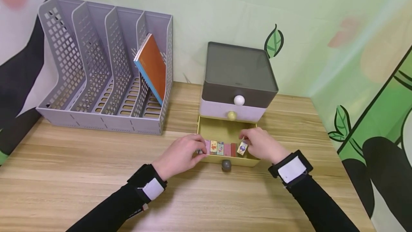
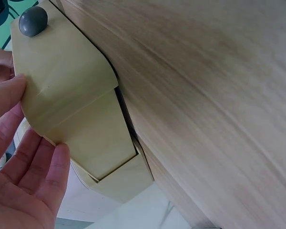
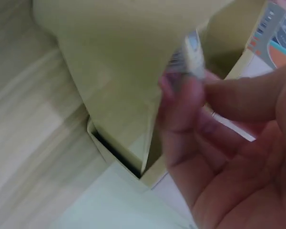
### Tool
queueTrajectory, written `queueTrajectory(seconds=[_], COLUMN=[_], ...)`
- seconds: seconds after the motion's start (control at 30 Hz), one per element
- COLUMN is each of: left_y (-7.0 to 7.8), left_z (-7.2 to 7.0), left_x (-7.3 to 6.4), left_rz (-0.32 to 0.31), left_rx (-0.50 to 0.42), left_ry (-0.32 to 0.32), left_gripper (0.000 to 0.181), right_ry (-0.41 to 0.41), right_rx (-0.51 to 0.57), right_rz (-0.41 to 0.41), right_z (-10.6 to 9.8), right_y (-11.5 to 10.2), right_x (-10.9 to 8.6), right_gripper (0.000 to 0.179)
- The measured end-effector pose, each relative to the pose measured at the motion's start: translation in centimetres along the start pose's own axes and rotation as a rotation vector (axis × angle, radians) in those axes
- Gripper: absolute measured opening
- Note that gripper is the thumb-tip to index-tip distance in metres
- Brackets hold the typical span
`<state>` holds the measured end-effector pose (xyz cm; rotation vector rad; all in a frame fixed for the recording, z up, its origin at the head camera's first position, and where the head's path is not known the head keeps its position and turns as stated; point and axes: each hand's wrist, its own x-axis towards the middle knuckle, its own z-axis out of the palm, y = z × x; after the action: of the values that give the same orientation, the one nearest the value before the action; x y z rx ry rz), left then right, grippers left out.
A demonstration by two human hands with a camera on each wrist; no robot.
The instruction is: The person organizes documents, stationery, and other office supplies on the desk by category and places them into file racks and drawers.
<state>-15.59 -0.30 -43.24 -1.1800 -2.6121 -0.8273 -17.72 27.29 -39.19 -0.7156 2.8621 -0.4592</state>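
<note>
A yellow drawer (image 1: 212,126) is pulled out at the bottom of a small drawer unit, its front bearing a dark grey knob (image 2: 33,21). Small colourful blocks (image 1: 220,148) lie in a row along the inside of its front. My right hand (image 1: 265,145) pinches a small box printed with a picture (image 1: 242,147) between thumb and fingertips, tilted over the right end of the row; in the right wrist view it is blurred. At the drawer's left front corner is my left hand (image 1: 180,155), thumb by the front panel and fingers (image 2: 62,157) resting along the side rim.
Above the drawer are a lilac drawer (image 1: 215,108) and a dark grey top drawer (image 1: 222,90) with round knobs. To the left stands a grey file rack (image 1: 112,119) with an orange-covered book (image 1: 152,65) leaning in its rightmost slot. A patterned wall covering (image 1: 199,10) rises behind the wooden table (image 1: 80,160).
</note>
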Motion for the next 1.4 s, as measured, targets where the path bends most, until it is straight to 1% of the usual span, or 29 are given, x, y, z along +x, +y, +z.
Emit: queueTrajectory(seconds=[0.1,0.2,0.37,0.6,0.7,0.83,0.93,1.03,1.2,1.27,1.4], left_y=[0.1,0.1,0.2,0.1,0.1,0.1,0.1,0.1,-0.2,-0.4,-1.0], left_z=[0.0,-0.1,-0.1,0.0,0.1,0.0,-0.4,-1.2,-2.6,-3.1,-4.1], left_x=[0.0,0.0,-0.1,-0.1,-0.1,-0.2,-0.4,-0.7,-1.6,-2.0,-3.3], left_rz=[-0.001,-0.002,-0.002,-0.010,-0.013,-0.009,-0.010,-0.021,-0.033,-0.036,-0.066], left_rx=[-0.006,-0.011,-0.009,-0.002,-0.002,-0.012,-0.016,-0.018,0.030,0.050,0.060], left_ry=[0.000,0.003,0.007,-0.001,-0.003,-0.009,-0.007,0.002,0.030,0.037,0.024], left_gripper=[0.007,0.007,0.007,0.006,0.007,0.007,0.006,0.009,0.012,0.012,0.015], right_ry=[-0.045,-0.048,-0.038,-0.085,-0.088,-0.075,-0.022,0.080,0.277,0.334,0.420], right_rx=[-0.018,-0.028,-0.018,0.098,0.107,0.089,0.068,0.068,0.081,0.100,0.152], right_rz=[0.013,0.011,0.008,0.000,-0.001,0.012,0.014,-0.006,-0.094,-0.131,-0.210], right_z=[0.2,0.5,1.0,1.2,1.1,1.1,1.2,1.4,2.0,2.3,3.2], right_y=[-0.2,-0.3,-0.4,-0.5,-0.5,-0.6,-0.9,-1.5,-3.8,-4.9,-7.2], right_x=[0.1,0.1,0.1,0.0,-0.1,-0.3,-0.5,-0.6,-0.7,-0.8,-0.7], right_gripper=[0.042,0.047,0.046,0.041,0.043,0.043,0.042,0.036,0.027,0.026,0.028])
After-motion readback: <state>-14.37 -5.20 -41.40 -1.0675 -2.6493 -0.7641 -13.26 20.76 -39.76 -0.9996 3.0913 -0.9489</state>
